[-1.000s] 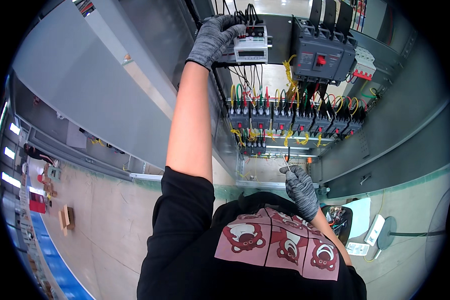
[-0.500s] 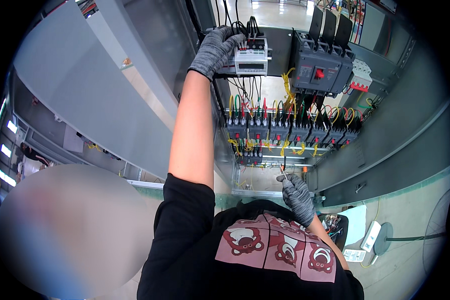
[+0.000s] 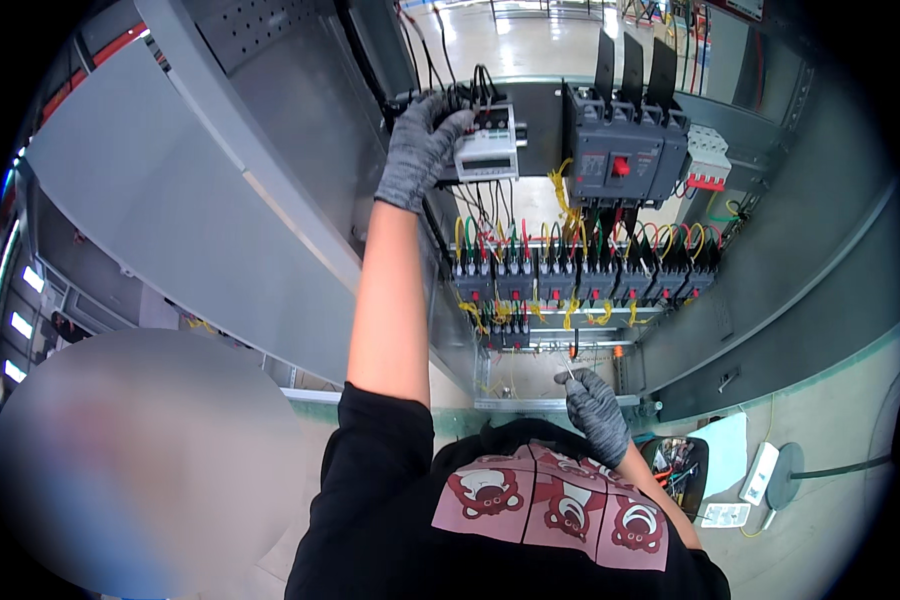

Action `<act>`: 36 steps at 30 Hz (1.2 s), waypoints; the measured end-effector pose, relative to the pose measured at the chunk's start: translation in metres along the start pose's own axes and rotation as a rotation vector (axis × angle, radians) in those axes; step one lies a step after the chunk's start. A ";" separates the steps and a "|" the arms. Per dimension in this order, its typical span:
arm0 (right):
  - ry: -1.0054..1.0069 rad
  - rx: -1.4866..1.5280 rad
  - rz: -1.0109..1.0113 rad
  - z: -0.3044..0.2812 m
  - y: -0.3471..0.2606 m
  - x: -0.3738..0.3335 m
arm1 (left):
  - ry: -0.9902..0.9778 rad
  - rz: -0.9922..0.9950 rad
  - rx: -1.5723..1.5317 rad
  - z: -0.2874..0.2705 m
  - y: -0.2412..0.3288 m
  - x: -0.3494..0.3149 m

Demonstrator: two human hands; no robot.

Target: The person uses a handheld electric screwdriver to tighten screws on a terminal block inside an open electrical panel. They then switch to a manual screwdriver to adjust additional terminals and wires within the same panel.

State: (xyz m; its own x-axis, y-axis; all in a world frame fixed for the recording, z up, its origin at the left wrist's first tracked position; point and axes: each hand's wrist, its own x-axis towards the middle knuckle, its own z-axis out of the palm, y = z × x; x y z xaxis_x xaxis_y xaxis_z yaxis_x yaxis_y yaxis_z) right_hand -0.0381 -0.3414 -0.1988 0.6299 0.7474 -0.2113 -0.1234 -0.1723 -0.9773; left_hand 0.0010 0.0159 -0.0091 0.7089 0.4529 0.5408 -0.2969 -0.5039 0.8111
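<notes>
My left hand [image 3: 419, 150], in a grey knit glove, reaches to the left side of a white rail-mounted meter [image 3: 486, 157] with a small display. Its fingers are bent and its thumb lies by the upper terminals, where black wires [image 3: 482, 88] enter; what the fingertips pinch is hidden. Lower down, in front of the cabinet's base, my right hand [image 3: 598, 411], gloved alike, is closed around a thin, pale rod-like tool [image 3: 570, 370] whose kind is too small to make out. To the meter's right stands a large grey circuit breaker [image 3: 625, 150] with a red toggle.
A row of small breakers [image 3: 595, 285] with coloured wires crosses the cabinet below. A white breaker with red levers [image 3: 708, 158] sits at right. The grey cabinet door [image 3: 170, 220] spans the left. On the floor at right are a tool bag [image 3: 678, 470] and power strip [image 3: 760, 473].
The view has shifted, so the meter and large breaker appear lower and slightly left. My left hand stays at the meter's side, and my right still holds the thin tool.
</notes>
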 end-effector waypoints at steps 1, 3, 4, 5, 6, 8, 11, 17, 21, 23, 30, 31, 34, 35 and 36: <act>-0.017 0.026 0.022 -0.001 0.001 -0.001 | 0.004 0.020 0.038 -0.003 -0.002 0.000; 0.000 0.009 -0.002 -0.007 0.012 -0.002 | 0.020 -0.007 0.035 0.000 0.000 0.002; 0.028 0.033 0.027 -0.011 0.010 -0.005 | 0.021 0.023 0.008 0.008 0.001 0.002; 0.044 0.058 0.053 -0.013 0.008 -0.009 | 0.027 0.051 -0.011 0.010 0.004 0.001; 0.057 0.071 0.104 -0.021 0.015 -0.009 | 0.060 0.135 0.148 0.009 -0.001 0.006; 0.058 0.052 -0.052 -0.037 0.037 -0.007 | 0.182 0.287 0.318 0.022 0.021 -0.001; 0.129 -0.317 -0.348 -0.062 0.120 -0.013 | 0.342 0.078 0.262 0.021 0.024 -0.032; 0.672 -0.029 0.206 -0.107 0.193 -0.088 | 0.475 0.373 0.515 0.056 0.032 -0.088; 0.928 -0.215 0.512 -0.139 0.280 -0.146 | 0.271 0.260 0.256 0.097 -0.022 -0.122; 1.061 -0.278 0.638 -0.149 0.315 -0.174 | 0.039 0.266 0.248 0.141 -0.023 -0.143; 1.186 -0.187 1.003 -0.179 0.428 -0.210 | -0.579 0.356 0.458 0.240 -0.032 -0.201; 1.216 -0.164 1.021 -0.181 0.443 -0.206 | -0.622 0.368 0.488 0.250 -0.036 -0.207; 1.340 -0.187 0.978 -0.187 0.511 -0.184 | -0.763 0.266 0.415 0.271 -0.053 -0.224; 1.427 -0.212 0.939 -0.189 0.513 -0.169 | -0.800 0.288 0.439 0.276 -0.055 -0.228; 1.402 -0.118 0.930 -0.194 0.514 -0.168 | -0.838 0.312 0.461 0.281 -0.056 -0.231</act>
State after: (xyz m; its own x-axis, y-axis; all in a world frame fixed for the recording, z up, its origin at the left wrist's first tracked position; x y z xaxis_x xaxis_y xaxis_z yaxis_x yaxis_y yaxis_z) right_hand -0.0592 -0.6801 -0.6625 0.5375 -0.7228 -0.4344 -0.8055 -0.2876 -0.5181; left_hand 0.0332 -0.2669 -0.2424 0.9161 -0.3219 0.2391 -0.3949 -0.8275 0.3990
